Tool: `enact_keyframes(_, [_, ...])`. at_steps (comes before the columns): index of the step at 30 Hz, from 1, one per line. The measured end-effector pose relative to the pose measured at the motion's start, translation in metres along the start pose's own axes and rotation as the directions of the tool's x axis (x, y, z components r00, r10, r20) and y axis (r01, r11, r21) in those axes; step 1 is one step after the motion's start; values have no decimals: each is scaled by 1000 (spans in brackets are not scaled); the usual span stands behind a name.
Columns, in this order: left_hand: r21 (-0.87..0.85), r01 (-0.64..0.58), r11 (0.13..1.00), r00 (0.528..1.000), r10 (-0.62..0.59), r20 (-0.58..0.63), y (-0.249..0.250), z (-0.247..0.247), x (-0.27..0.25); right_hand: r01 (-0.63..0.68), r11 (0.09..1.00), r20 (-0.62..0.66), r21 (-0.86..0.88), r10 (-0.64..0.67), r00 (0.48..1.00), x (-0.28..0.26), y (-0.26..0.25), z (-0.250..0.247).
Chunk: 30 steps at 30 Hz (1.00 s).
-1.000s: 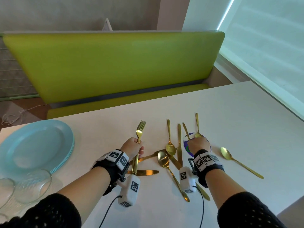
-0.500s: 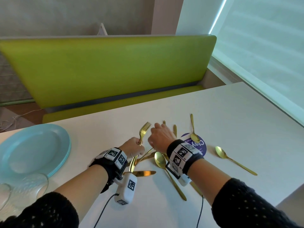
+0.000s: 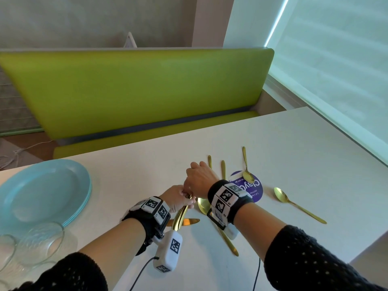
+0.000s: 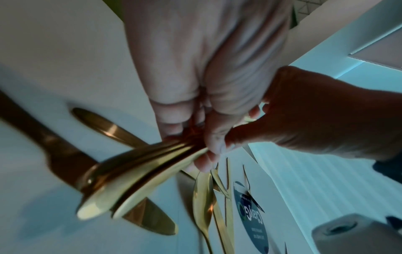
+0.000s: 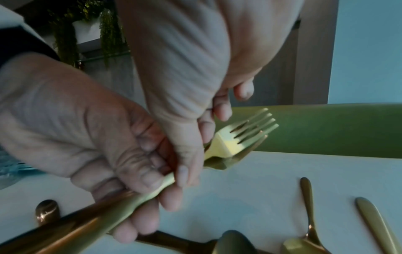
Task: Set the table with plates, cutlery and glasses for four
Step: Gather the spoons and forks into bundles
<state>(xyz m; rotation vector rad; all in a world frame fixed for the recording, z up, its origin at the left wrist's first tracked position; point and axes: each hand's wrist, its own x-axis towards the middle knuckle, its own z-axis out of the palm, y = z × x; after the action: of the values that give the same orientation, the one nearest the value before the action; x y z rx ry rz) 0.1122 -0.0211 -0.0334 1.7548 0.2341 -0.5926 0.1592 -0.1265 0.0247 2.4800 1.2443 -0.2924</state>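
Gathering cutlery: left hand (image 3: 178, 197) grips two gold forks (image 5: 237, 137) while right hand (image 3: 199, 177) pinches them, squaring the bundle; next, more cutlery beside the purple sticker (image 3: 255, 191).

Glossy gold metal forks (image 5: 237, 137)

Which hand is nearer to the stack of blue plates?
Left. The left hand grips gold forks nearer the blue plates; the right hand is just beyond it, farther from them.
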Motion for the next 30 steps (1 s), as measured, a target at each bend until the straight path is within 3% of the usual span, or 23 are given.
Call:
enact_keyframes(3, [-152,48,987,998,-54,-36,-2,0,-2,-15,993,-94,118,26,995,-4,1,8])
enact_keyframes(6, [-220,65,973,994,-83,-76,-6,-1,-3,-149,924,-109,351,199,974,-14,8,20])
enact_keyframes(9, [-290,91,953,986,-127,-109,-8,-4,-1,-354,785,56,509,380,923,-27,14,35])
enact_keyframes(12, [-415,132,900,970,-203,-131,-7,-2,1,-509,761,325,403,401,857,-39,7,55])
enact_keyframes(16, [-456,135,880,962,-227,-153,-4,3,0,-610,712,446,348,446,776,-50,-6,80])
enact_keyframes(21, [-432,149,890,964,-229,-138,-8,7,-4,-672,644,431,366,522,736,-51,-17,93])
enact_keyframes(25, [-417,160,895,965,-231,-126,-8,10,-8,-726,532,491,437,535,688,-51,-13,91])
enact_keyframes(28, [-410,149,900,960,-230,-156,-6,10,-8,-687,426,450,588,534,716,-53,-2,84])
enact_keyframes(30, [-428,144,892,958,-234,-164,-4,10,-8,-600,263,402,756,536,742,-54,5,76])
